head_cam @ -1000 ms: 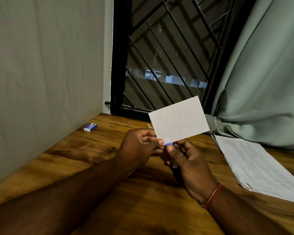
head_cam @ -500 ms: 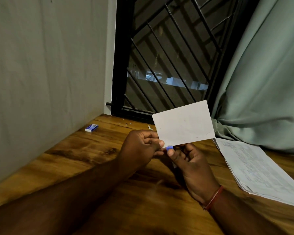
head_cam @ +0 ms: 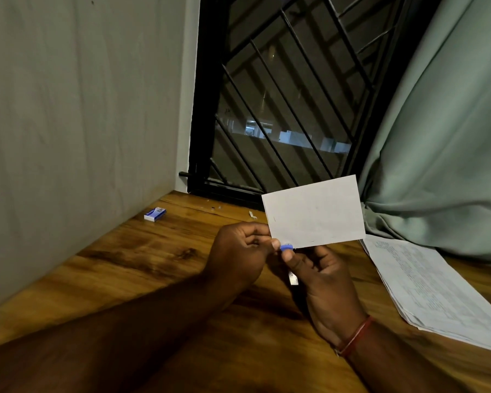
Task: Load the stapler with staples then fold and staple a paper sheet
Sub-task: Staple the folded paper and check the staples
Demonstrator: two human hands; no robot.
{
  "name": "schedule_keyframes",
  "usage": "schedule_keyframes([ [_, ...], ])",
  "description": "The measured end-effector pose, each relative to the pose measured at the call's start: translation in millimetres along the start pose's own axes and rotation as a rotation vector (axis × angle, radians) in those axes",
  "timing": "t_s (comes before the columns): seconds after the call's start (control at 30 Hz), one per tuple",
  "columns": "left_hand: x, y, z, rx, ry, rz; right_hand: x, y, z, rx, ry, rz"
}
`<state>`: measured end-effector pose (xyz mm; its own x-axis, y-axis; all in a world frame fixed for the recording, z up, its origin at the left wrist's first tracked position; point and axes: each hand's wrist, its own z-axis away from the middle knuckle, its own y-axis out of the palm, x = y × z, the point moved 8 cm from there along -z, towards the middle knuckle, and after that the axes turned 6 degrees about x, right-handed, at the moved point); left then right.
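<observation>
A folded white paper sheet [head_cam: 313, 212] is held upright above the wooden table [head_cam: 142, 259]. My left hand [head_cam: 240, 251] pinches its lower left corner. My right hand [head_cam: 321, 282] grips a small stapler [head_cam: 287, 249]; only its blue tip at the paper's bottom edge and a bit of metal below my thumb show, the rest is hidden in my palm. Staple marks show near the paper's left and bottom edges. A blue-and-white staple box [head_cam: 154, 214] lies by the wall at the far left.
A stack of printed papers [head_cam: 425, 282] lies on the table at the right. A green curtain [head_cam: 437, 137] hangs over the right back corner. A barred window [head_cam: 281, 109] is behind, a plain wall [head_cam: 77, 109] on the left. A small scrap [head_cam: 252, 214] lies near the window.
The paper has shifted slightly right and turned a little in my hands. The stapler's blue tip now sits at the bottom edge near the left corner.
</observation>
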<state>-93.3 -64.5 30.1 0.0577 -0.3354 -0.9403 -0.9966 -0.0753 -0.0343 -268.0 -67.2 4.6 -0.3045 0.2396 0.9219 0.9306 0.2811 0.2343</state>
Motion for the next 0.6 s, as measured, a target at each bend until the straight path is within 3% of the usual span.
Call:
schedule_keyframes([
  [0.6,5.6,0.5,-0.2,-0.023,-0.019,-0.015,8.6,-0.5,2.9,-0.075,-0.014,0.074],
])
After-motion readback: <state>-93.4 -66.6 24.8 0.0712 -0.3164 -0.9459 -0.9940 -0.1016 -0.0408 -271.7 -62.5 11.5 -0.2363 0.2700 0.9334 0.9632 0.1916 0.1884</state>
